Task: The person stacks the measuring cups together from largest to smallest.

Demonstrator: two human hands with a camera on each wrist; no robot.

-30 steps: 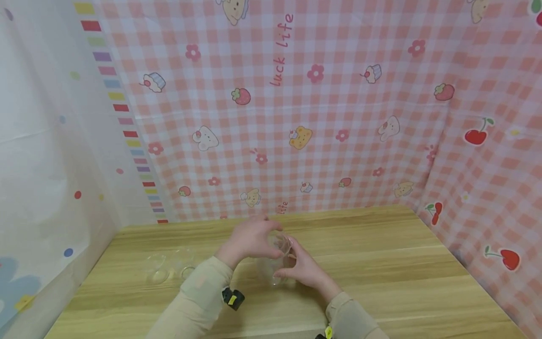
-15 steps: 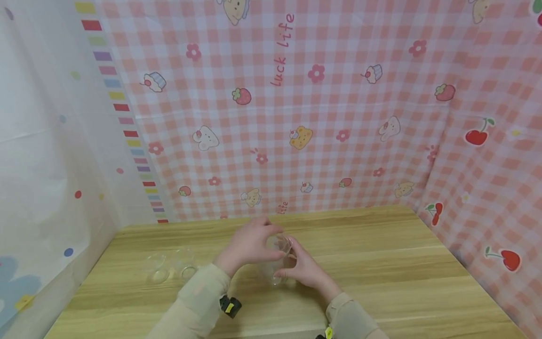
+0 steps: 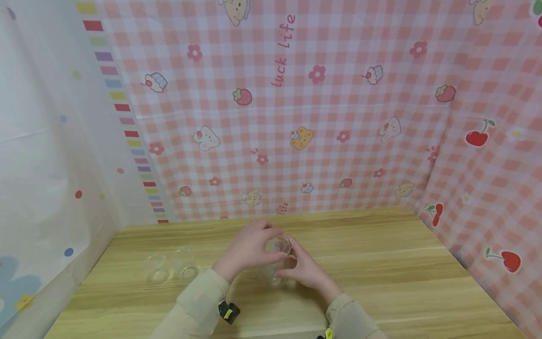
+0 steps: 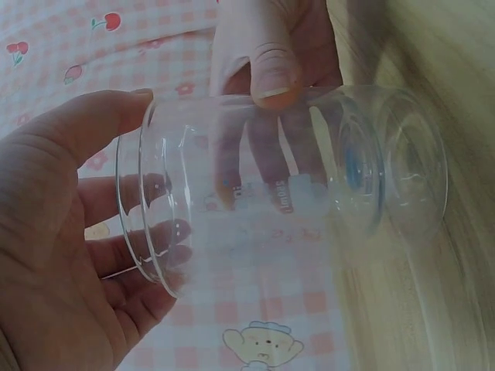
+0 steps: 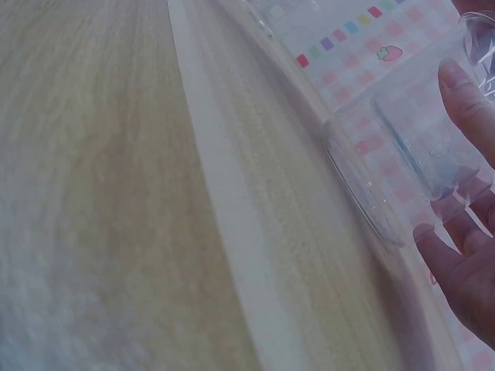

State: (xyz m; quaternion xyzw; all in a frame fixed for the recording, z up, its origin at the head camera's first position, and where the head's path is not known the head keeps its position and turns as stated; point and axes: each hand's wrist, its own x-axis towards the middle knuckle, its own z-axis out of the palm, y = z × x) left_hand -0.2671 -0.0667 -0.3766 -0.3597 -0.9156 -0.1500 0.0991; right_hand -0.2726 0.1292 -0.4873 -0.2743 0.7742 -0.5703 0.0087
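Note:
Two clear cups, one set inside the other, stand between my hands; their paired rims point(image 4: 158, 209) show in the left wrist view. My left hand point(image 3: 245, 247) grips the rims from above, thumb on one side and fingers curled on the other. Lower down, my right hand point(image 3: 306, 268) holds the side wall of the outer cup point(image 4: 263, 232), its fingers visible through the plastic. In the right wrist view, the outer cup's base point(image 5: 360, 185) is low over the wooden tabletop, with the inner cup's bottom a little higher up.
Two more clear cups, a far-left cup point(image 3: 157, 275) and one beside it point(image 3: 186, 270), stand on the wooden table point(image 3: 381, 263) to the left. A pink checked cloth point(image 3: 271, 117) hangs behind, with a white dotted cloth point(image 3: 51, 165) at left.
My left wrist has sunk slightly and drifted a little left while the hand stays on the rims. The right hand and the cups hold nearly still.

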